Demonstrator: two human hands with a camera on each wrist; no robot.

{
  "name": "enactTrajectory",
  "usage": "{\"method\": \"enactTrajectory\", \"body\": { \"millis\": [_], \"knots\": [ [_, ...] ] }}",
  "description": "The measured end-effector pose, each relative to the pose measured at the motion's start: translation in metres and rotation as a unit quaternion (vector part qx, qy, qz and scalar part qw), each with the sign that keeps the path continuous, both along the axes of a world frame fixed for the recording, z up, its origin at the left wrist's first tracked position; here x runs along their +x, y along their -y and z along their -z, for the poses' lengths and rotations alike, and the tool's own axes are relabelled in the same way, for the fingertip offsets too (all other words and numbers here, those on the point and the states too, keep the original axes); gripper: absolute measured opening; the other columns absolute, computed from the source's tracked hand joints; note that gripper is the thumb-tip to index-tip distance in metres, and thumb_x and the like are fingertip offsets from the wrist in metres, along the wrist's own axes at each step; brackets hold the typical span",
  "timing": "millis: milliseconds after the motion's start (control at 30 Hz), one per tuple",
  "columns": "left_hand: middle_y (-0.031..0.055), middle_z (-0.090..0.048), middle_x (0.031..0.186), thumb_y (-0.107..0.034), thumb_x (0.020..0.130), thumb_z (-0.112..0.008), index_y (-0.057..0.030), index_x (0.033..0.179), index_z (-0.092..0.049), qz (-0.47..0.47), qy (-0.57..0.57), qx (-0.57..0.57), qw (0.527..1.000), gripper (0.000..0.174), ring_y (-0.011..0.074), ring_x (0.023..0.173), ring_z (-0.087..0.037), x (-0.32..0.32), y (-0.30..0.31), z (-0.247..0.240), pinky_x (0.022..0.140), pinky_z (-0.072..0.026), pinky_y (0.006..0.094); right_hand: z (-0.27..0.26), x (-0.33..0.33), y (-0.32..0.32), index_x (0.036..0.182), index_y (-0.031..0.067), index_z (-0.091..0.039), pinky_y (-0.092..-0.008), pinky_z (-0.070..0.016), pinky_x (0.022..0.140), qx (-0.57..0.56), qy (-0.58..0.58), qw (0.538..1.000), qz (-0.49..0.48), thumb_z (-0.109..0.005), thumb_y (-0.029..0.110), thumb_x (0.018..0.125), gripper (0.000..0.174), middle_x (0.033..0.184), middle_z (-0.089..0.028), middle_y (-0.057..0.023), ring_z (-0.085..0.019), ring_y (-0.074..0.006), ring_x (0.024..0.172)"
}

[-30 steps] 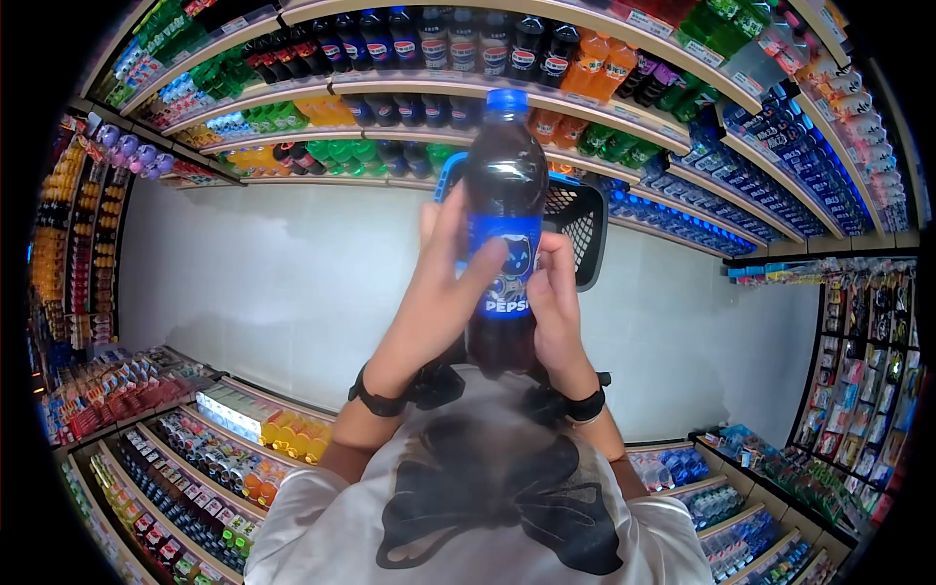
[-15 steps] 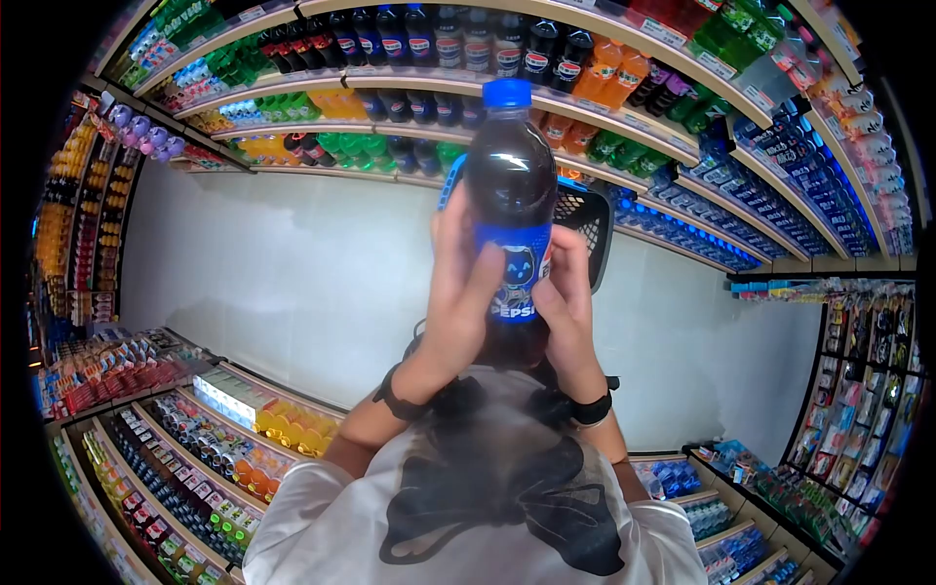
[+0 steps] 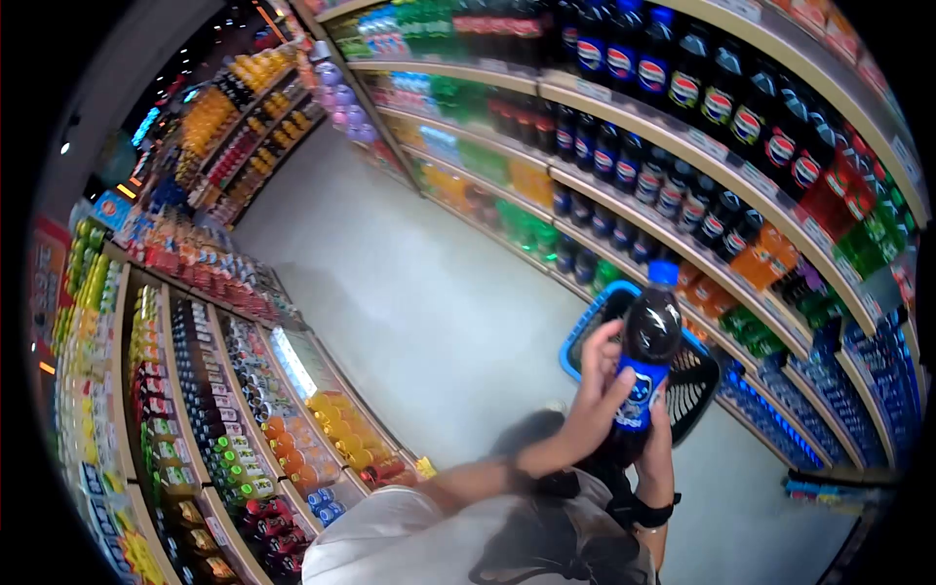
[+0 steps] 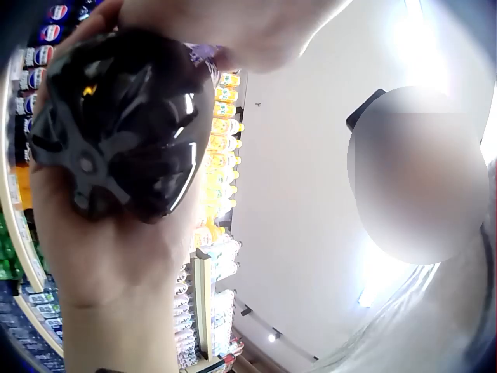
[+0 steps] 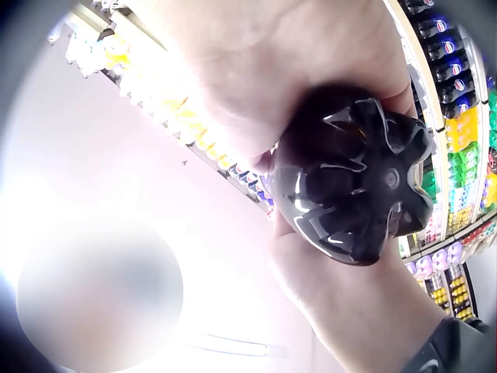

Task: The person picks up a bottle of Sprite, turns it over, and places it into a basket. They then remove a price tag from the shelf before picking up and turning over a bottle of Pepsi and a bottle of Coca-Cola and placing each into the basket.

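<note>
A large dark bottle with a blue cap and blue label (image 3: 639, 385) is held tilted between both hands. My left hand (image 3: 587, 414) grips its left side, the thumb across the label. On the other side my right hand (image 3: 657, 444) holds the lower part, its fingers partly hidden behind the bottle. The ridged bottle base (image 4: 116, 148) fills much of the left wrist view, between the two hands. From the right wrist, the same base (image 5: 361, 183) shows with a hand above and another below.
A black basket (image 3: 694, 395) with a blue handle (image 3: 568, 357) sits behind the bottle, near the drink shelves (image 3: 673, 210). More stocked shelves (image 3: 210, 487) line the lower left. Pale floor (image 3: 409, 283) runs between them.
The head view has swung left, so the shelves look slanted. The bottle and both hands now appear farther right and lower in it, and both hands still hold the bottle.
</note>
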State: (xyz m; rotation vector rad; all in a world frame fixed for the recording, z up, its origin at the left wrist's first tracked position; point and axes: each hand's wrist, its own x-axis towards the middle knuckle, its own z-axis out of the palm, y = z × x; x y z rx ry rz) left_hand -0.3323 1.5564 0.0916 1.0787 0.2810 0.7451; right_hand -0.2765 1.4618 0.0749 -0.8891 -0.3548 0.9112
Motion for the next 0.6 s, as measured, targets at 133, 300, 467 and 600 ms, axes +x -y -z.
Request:
{"method": "enactTrajectory", "body": {
  "millis": [133, 300, 467, 600],
  "knots": [
    [0.014, -0.041, 0.131, -0.008, 0.097, -0.042, -0.0033, 0.142, -0.018, -0.026, 0.046, -0.047, 0.997, 0.052, 0.0191, 0.118, -0.044, 0.006, -0.005, 0.01, 0.1, -0.0356, 0.0319, 0.041, 0.016, 0.009, 0.131, 0.0, -0.042, -0.0335, -0.044, 0.093, -0.12, -0.005, 0.993, 0.006, -0.043, 0.038, 0.096, 0.052, 0.118, -0.056, -0.0112, -0.056, -0.0188, 0.105],
    [0.0151, -0.032, 0.141, -0.014, 0.093, -0.054, -0.0007, 0.144, -0.014, -0.087, -0.001, 0.026, 0.996, 0.066, 0.0217, 0.131, -0.033, 0.01, -0.007, 0.022, 0.108, -0.0254, 0.0334, 0.017, 0.013, -0.001, 0.136, -0.0014, -0.04, -0.0318, -0.0381, 0.096, -0.202, 0.144, 0.969, -0.019, -0.039, 0.031, 0.097, 0.051, 0.125, -0.05, -0.0133, -0.05, -0.0217, 0.113],
    [0.0172, -0.04, 0.13, -0.013, 0.09, -0.06, -0.003, 0.145, -0.011, -0.076, -0.002, 0.047, 0.996, 0.074, 0.0234, 0.124, -0.041, 0.011, -0.01, 0.023, 0.105, -0.0304, 0.0361, 0.015, 0.006, -0.006, 0.131, -0.0042, -0.043, -0.03, -0.0363, 0.098, -0.157, 0.141, 0.977, 0.033, -0.043, 0.032, 0.097, 0.049, 0.123, -0.051, -0.0109, -0.05, -0.0167, 0.111],
    [0.0149, -0.047, 0.118, -0.011, 0.087, -0.063, -0.0033, 0.142, -0.018, -0.067, 0.03, 0.017, 0.997, 0.072, 0.0219, 0.115, -0.048, 0.007, -0.012, 0.009, 0.099, -0.0368, 0.0352, 0.013, 0.013, -0.002, 0.135, -0.0025, -0.039, -0.0297, -0.0347, 0.1, -0.168, 0.187, 0.968, 0.027, -0.043, 0.031, 0.097, 0.051, 0.127, -0.048, -0.0104, -0.047, -0.0168, 0.116]
  ]
}}
